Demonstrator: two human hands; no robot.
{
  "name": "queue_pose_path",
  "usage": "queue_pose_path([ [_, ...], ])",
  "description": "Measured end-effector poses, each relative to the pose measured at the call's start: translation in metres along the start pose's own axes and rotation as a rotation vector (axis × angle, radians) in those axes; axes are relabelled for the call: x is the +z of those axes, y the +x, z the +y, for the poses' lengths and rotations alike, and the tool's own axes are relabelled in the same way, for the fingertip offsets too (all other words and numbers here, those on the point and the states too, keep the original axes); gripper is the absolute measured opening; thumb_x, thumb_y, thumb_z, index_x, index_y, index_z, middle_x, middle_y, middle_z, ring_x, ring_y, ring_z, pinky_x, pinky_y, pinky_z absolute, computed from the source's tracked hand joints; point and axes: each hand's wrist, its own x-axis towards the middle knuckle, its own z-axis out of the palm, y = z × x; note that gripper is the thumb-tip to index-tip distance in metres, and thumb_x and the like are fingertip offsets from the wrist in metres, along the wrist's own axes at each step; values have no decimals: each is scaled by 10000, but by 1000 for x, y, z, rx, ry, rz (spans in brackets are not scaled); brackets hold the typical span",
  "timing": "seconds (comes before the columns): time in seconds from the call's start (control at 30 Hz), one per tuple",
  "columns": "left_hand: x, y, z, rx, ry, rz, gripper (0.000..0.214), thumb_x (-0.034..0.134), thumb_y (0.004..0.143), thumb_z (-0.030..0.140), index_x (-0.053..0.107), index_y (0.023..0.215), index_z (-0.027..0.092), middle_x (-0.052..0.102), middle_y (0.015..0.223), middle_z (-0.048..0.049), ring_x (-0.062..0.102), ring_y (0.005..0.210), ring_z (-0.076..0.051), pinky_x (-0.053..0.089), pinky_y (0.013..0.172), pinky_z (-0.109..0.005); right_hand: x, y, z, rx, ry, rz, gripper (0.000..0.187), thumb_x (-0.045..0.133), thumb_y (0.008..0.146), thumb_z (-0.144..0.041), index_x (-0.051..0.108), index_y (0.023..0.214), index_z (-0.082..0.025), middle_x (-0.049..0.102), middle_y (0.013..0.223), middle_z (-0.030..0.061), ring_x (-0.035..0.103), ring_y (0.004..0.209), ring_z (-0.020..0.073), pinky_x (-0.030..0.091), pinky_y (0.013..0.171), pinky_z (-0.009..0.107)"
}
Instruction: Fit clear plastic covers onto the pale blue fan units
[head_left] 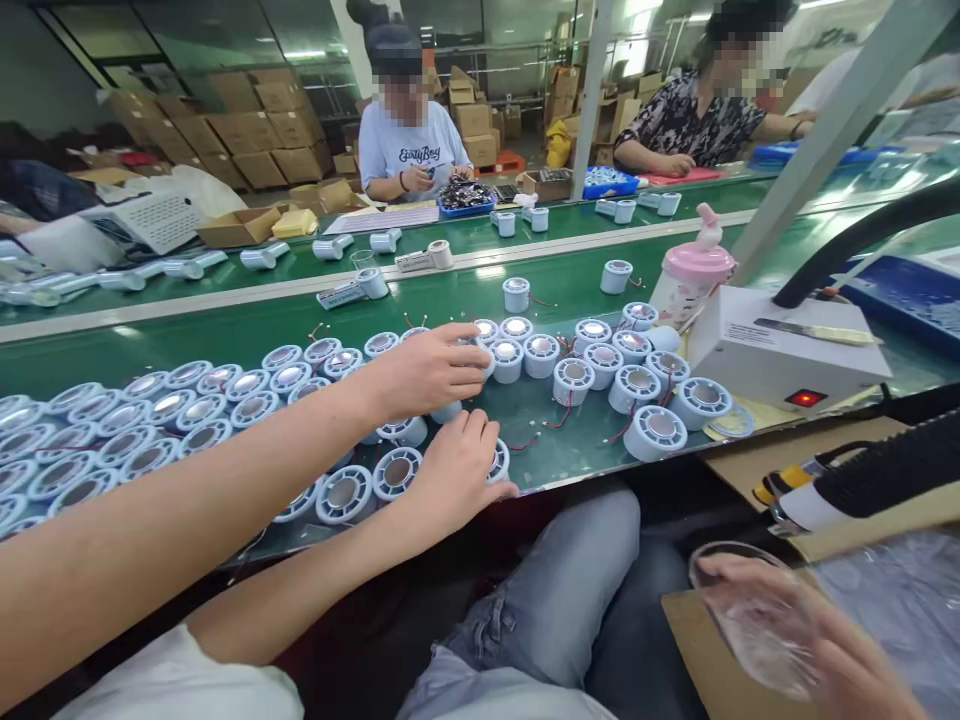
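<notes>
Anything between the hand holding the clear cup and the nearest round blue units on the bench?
Only the bench edge seems to lie between the hand, with its clear cup, and the nearest units. The black ribbed hose is to the right of that path in the picture. Heights can't be judged from this view.

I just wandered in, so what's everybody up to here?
Rows of pale blue round units with metallic centres cover much of a green work surface. Two hands reaching in from the left, an upper hand and a lower hand, are on some of them; whose they are, I can't tell. At lower right, what looks like the camera wearer's right hand holds a clear plastic cup. Across the way, a person in a light blue shirt handles something too small to make out.
</notes>
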Motion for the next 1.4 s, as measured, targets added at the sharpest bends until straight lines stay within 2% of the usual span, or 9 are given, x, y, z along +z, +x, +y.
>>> queue_pose_path([
  [0.13, 33, 6, 4, -38, 30, -64, 302, 806, 686, 411, 580, 706, 213, 618, 882, -71, 613, 1022, -292, 486, 982, -396, 30, 29, -35, 73, 169, -36, 507, 398, 926, -222, 504, 1367, -449, 708, 1176, 59, 753, 906, 281, 657, 676, 366],
  [0.3, 136, -11, -9, -177, -123, -204, 306, 471, 899, 442, 547, 1070, 200, 558, 842, -31, 566, 652, -177, 489, 505, -280, 48, 50, -63, -46, -304, -14, 535, 559, 908, -259, 487, 1434, -324, 563, 1321, 133, 634, 1148, 332, 618, 849, 450],
  [0.4, 169, -10, -12, -122, -162, -404, 295, 496, 886, 386, 576, 1088, 187, 575, 891, -25, 558, 711, -156, 482, 558, -242, 48, 60, -69, -65, -528, 30, 457, 544, 903, -192, 583, 1349, -283, 547, 1306, 159, 591, 1145, 341, 596, 848, 475],
  [0.53, 170, 2, -9, 189, 94, -413, 291, 596, 884, 413, 659, 1058, 188, 628, 984, -49, 574, 908, -191, 472, 815, -281, 39, 66, -70, -33, -618, -66, 363, 532, 868, -81, 698, 1144, -250, 555, 1330, 144, 573, 1134, 328, 591, 846, 460],
  [0.77, 175, 11, -20, -252, -191, -499, 395, 405, 922, 498, 597, 1011, 164, 509, 762, -2, 466, 567, -118, 340, 360, -177, 27, 51, -75, -27, -612, 47, 404, 583, 906, -218, 610, 1308, -244, 510, 1365, 170, 603, 1075, 319, 593, 812, 450],
  [0.9, 179, 9, -17, -2, -43, -451, 231, 531, 891, 345, 664, 982, 180, 590, 866, -23, 552, 762, -148, 486, 651, -235, 33, 55, -76, 1, -685, -97, 420, 596, 848, -99, 662, 1222, -278, 499, 1423, 146, 596, 1056, 341, 582, 775, 478],
  [1.07, 181, 4, -18, 226, 57, -199, 364, 729, 806, 389, 666, 1125, 226, 621, 1050, -59, 577, 971, -217, 474, 900, -348, 31, 61, -74, 263, -180, -206, 55, 692, 831, -214, 690, 879, -240, 566, 1314, 94, 623, 1087, 281, 574, 837, 406],
  [1.17, 185, 4, -31, 298, -3, -141, 606, 846, 657, 476, 669, 1193, 257, 581, 1118, -86, 570, 1037, -251, 493, 920, -389, 30, 60, -75, 381, 102, -136, 170, 611, 907, -323, 698, 794, -231, 615, 1201, 87, 647, 1036, 241, 549, 841, 362],
  [1.4, 192, 5, -47, 338, -181, -319, 686, 863, 662, 378, 619, 1293, 269, 564, 1355, -125, 527, 1264, -321, 490, 1004, -443, 32, 64, -72, 713, 573, 88, 319, 738, 789, -422, 699, 564, -199, 721, 980, 92, 683, 933, 243, 580, 683, 292],
])
